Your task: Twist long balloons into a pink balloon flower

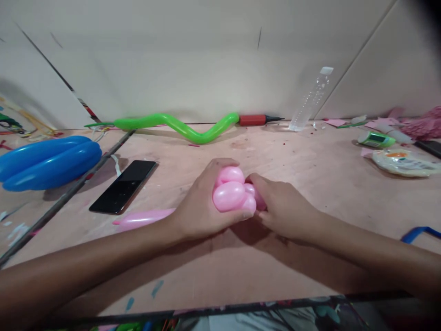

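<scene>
A pink modelling balloon [229,196], twisted into a cluster of several small bubbles, is held between my two hands over the middle of the table. My left hand [203,202] wraps round the cluster from the left, its thumb along the lower side. From the right, my right hand [275,202] pinches a bubble at the cluster's side, with its fingertips partly hidden. A long untwisted length of pink balloon [144,219] lies on the table behind my left forearm. Whether it joins the cluster is hidden by my left hand.
A black phone [124,186] and a folded blue balloon [51,161] lie to the left. Along the wall are a bent green balloon [200,137], a red hand pump [253,120] and a leaning clear bottle [310,101]. A green tube [376,139] and a plastic packet [403,163] lie right.
</scene>
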The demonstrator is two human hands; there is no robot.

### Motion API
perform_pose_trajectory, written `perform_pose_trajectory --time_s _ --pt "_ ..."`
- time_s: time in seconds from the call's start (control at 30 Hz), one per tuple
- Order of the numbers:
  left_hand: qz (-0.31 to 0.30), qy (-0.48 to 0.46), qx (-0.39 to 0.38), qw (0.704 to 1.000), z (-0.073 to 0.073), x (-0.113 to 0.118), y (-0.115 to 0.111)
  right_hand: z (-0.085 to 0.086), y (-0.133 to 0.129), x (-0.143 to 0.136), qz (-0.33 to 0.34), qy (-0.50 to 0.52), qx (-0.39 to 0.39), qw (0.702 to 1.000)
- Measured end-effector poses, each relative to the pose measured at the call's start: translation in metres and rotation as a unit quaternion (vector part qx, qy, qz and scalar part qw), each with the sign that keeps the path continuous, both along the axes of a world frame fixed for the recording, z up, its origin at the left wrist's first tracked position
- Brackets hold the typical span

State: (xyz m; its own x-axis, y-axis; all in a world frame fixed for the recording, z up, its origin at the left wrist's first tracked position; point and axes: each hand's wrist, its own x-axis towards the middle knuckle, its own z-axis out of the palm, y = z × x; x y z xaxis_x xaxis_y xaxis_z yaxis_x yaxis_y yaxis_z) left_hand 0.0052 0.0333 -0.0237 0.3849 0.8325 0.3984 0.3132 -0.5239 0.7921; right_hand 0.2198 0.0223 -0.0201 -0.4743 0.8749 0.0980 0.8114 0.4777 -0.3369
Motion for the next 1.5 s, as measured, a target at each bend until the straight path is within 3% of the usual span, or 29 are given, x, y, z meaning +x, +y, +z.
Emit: perform_pose_trajectory --time_s 0.1,0.2,0.33,0.4,0.57,0.77,0.93,1.07,1.2,1.37,1.5 --pt "0.017 -0.006 -0.025 1.0 0.0 0.0 0.004 -0.007 -0.008 0.002 -0.034 0.074 0.037 0.996" --pt "0.036 -0.064 -0.089 0.993 0.0 -0.001 0.014 -0.014 -0.017 0.0 -0.017 0.038 0.116 0.992" --pt "0.03 -0.188 -0.237 0.953 0.0 -0.001 0.018 -0.021 -0.016 -0.013 0.007 -0.042 0.185 0.982" --pt "0.035 -0.246 -0.274 0.929 0.0 -0.001 0.016 -0.021 -0.009 -0.02 0.013 -0.064 0.223 0.973" --pt "0.046 -0.321 -0.276 0.905 0.001 -0.002 0.011 -0.011 0.008 -0.029 0.03 -0.114 0.277 0.954" --pt "0.028 -0.24 -0.177 0.954 -0.006 -0.006 0.007 0.008 -0.009 -0.025 0.035 -0.149 0.283 0.947" --pt "-0.003 -0.107 -0.058 0.993 -0.003 -0.009 0.007 0.013 -0.02 -0.02 0.012 -0.162 0.226 0.96" --pt "-0.013 -0.033 0.039 0.999 -0.001 -0.003 0.004 0.009 -0.019 -0.016 -0.014 -0.144 0.147 0.979" --pt "-0.025 -0.022 0.056 0.998 0.0 0.001 0.002 0.01 -0.018 -0.018 -0.019 -0.092 0.086 0.992" --pt "-0.035 -0.035 0.075 0.996 0.002 -0.001 0.0 0.025 -0.02 -0.023 0.003 -0.054 0.025 0.998" --pt "-0.057 -0.035 0.079 0.995 0.002 -0.004 -0.003 0.041 -0.017 -0.02 0.0 -0.001 -0.121 0.993"
